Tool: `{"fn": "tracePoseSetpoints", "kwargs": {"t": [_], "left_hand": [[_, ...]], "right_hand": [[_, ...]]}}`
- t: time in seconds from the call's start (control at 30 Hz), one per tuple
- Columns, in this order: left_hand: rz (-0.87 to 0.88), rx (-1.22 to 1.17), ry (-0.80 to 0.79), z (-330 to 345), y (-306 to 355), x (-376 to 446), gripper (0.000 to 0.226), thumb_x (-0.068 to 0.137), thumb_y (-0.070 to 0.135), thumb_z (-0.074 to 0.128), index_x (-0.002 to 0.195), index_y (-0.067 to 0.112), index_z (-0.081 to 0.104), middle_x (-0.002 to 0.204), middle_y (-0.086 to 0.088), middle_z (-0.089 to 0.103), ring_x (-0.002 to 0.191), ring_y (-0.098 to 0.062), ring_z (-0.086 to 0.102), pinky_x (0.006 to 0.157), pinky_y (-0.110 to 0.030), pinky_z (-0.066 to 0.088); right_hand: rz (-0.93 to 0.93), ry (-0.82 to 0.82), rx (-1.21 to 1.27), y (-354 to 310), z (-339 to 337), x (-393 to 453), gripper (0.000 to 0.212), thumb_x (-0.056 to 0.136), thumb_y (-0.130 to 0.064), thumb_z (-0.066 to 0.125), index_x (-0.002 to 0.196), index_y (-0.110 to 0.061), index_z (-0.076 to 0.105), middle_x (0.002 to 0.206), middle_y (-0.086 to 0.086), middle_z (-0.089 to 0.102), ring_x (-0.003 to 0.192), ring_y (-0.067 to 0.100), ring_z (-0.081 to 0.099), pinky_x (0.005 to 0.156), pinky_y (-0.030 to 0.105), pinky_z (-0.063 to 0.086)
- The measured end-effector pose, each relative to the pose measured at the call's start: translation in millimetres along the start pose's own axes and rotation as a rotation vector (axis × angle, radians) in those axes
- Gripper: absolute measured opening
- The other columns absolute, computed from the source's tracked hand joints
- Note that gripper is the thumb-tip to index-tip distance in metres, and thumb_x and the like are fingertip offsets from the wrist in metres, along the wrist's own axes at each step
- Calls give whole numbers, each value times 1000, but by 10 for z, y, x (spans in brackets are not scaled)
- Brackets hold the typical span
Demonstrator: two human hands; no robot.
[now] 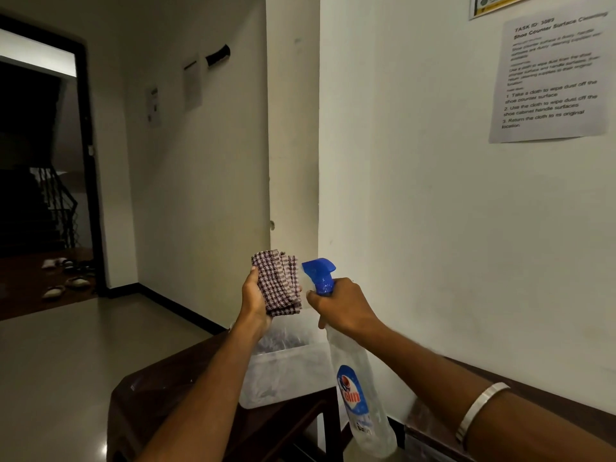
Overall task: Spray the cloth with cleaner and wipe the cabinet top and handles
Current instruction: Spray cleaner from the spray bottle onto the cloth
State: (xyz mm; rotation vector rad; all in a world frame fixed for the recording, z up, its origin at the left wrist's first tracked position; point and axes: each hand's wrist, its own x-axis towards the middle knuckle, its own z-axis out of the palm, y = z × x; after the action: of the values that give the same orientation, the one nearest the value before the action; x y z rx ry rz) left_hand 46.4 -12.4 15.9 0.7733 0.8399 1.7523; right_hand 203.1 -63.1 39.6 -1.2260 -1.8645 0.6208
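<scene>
My left hand (255, 300) grips a folded checked cloth (278, 280), maroon and white, and holds it upright at chest height. My right hand (341, 306) grips the neck of a clear spray bottle (361, 388) with a blue trigger head (320, 273). The blue nozzle points left at the cloth from a few centimetres away. The bottle hangs tilted below my right hand, with a blue and red label on it. The dark brown cabinet top (520, 378) runs along the wall under my right forearm.
A translucent plastic tub (286, 371) sits on a dark wooden stool (156, 395) below my hands. A printed task sheet (550, 78) hangs on the white wall. An open doorway (43, 161) with a staircase and several slippers lies at far left.
</scene>
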Motion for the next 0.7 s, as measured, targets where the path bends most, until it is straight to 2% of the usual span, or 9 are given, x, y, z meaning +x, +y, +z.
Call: {"fn": "tracePoseSetpoints", "kwargs": {"t": [0.1, 0.5, 0.7], "left_hand": [[-6, -12, -4, -9, 1, 5, 53, 102, 43, 26, 134, 8, 50, 122, -17, 60, 90, -27, 63, 74, -40, 52], [-6, -12, 1, 11, -15, -15, 54, 102, 42, 24, 131, 8, 54, 100, -8, 67, 86, -24, 64, 70, -36, 52], [9, -3, 18, -20, -8, 18, 54, 102, 42, 24, 135, 7, 50, 123, -16, 60, 89, -25, 63, 83, -42, 51]], "right_hand": [[4, 3, -24, 39, -6, 4, 17, 92, -28, 58, 96, -12, 52, 80, 8, 62, 53, 11, 58, 53, 12, 40], [-24, -116, -2, 71, 217, -178, 13, 90, -27, 59, 92, -15, 54, 75, 6, 62, 52, 11, 59, 59, 14, 45], [-12, -74, 15, 133, 146, -187, 13, 91, -25, 59, 95, -15, 53, 76, 5, 59, 52, 11, 58, 50, 7, 41]]}}
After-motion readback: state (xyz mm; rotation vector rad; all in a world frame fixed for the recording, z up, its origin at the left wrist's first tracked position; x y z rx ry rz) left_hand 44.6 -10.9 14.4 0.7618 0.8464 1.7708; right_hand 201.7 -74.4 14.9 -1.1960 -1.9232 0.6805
